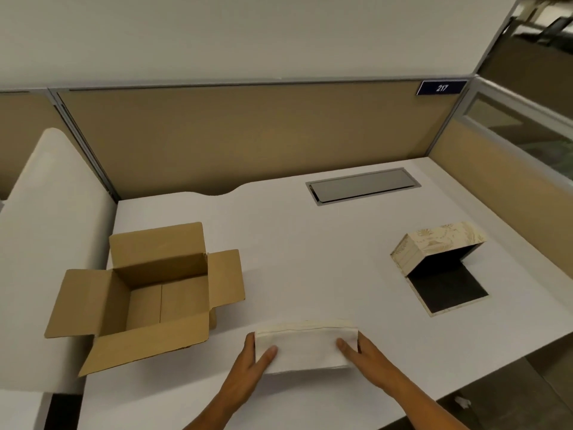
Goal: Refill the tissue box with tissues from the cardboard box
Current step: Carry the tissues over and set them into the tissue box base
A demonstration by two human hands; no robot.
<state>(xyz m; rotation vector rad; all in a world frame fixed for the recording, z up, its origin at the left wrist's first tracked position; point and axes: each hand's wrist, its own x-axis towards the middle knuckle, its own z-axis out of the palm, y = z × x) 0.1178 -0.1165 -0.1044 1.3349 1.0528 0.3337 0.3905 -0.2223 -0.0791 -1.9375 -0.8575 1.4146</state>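
Note:
A white stack of tissues [305, 344] is held over the near middle of the white desk [310, 237]. My left hand [252, 361] grips its left end and my right hand [362, 352] grips its right end, thumbs on top. The brown cardboard box [148, 293] stands to the left with all flaps open, and its inside looks bare. At the right lies the cream patterned tissue box [434, 243], tipped on its side, its lid flap [446, 293] folded down flat and showing a dark inside.
A grey cable hatch [362, 186] is set into the desk at the back. Tan partition walls [248, 135] close the back and right sides. A white curved panel [46, 212] stands at the left. The desk's front edge runs diagonally at the lower right.

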